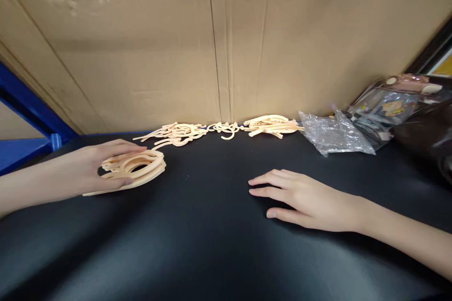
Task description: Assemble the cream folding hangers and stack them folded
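Observation:
On the left of the black tabletop (197, 225), my left hand (88, 167) is closed around a stack of curved cream-coloured pieces (155, 169). Its thumb lies along the near side and its fingers over the far side, so part of the stack is hidden. The pieces look like thin plastic arcs; their exact kind I cannot make out. My right hand (310, 200) is at the right with palm down, fingers stretched and slightly apart, low over or on the tabletop. It holds nothing.
Along the back lie a loose pile of curved cream pieces (180, 132), small hook-shaped pieces (226, 128) and a bundle of longer pieces (271, 125). A crumpled clear plastic bag (332, 134) and a transparent pouch (374, 108) sit at right. Cardboard (158, 47) stands behind; a blue frame (31, 103) is left.

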Tool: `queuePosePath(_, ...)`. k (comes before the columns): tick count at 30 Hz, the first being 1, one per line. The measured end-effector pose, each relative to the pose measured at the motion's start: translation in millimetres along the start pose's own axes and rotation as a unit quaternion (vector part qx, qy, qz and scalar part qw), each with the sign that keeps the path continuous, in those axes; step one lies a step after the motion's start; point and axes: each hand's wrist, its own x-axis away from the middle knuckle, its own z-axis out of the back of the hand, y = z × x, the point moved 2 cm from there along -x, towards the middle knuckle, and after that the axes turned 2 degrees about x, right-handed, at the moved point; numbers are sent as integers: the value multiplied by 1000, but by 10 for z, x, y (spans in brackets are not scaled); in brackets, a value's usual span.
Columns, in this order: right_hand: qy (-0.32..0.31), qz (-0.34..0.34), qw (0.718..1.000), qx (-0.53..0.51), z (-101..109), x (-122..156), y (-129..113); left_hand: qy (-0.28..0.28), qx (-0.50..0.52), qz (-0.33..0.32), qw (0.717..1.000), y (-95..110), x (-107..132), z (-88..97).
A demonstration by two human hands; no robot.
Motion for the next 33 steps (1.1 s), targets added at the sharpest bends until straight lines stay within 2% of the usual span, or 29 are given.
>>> queuePosePath(3,-1,-1,1000,-1,1,-5,0,-112,10,18,994,-72,-14,2)
queuePosePath(6,-2,-2,1000,-5,1,-6,2,-137,7,21,990,-72,-14,13)
queuePosePath(19,-2,-1,1000,-4,1,0,1,-118,-27,-22,992,-133,26,-48)
queuePosePath(25,0,2,1000,-7,4,-5,2,-118,-32,-43,992,-96,9,-55)
queuePosePath(33,-5,-3,1000,-6,15,-5,-10,-119,-22,-20,992,-79,-2,-34)
